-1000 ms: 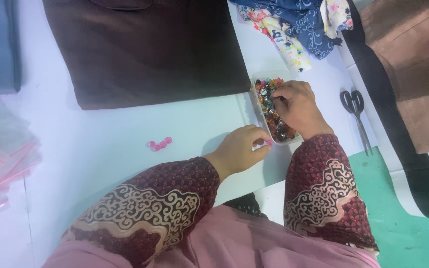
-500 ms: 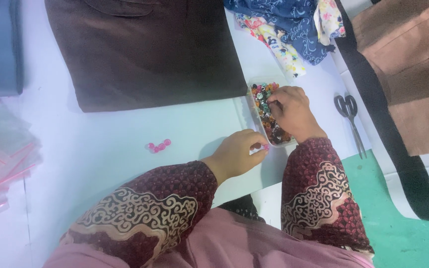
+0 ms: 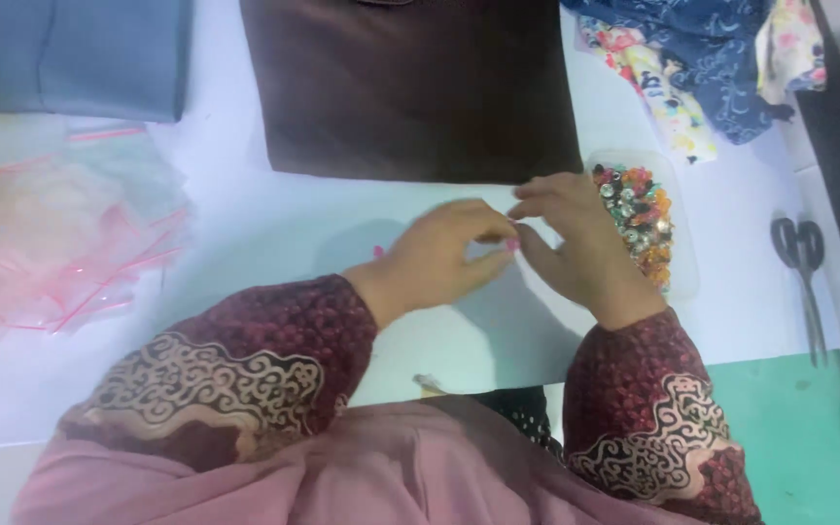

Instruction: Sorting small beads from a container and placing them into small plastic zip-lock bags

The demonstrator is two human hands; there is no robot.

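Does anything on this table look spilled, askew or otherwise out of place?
Nothing looks spilled or damaged. The coloured beads stay inside their clear tray, the brown cloth lies flat and the scissors rest closed at the edge. The only untidy spots are the loose heap of plastic bags and the crumpled printed fabrics.

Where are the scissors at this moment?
In the head view the scissors lie on the white table at the far right, beyond the clear tray of beads beside the right hand.
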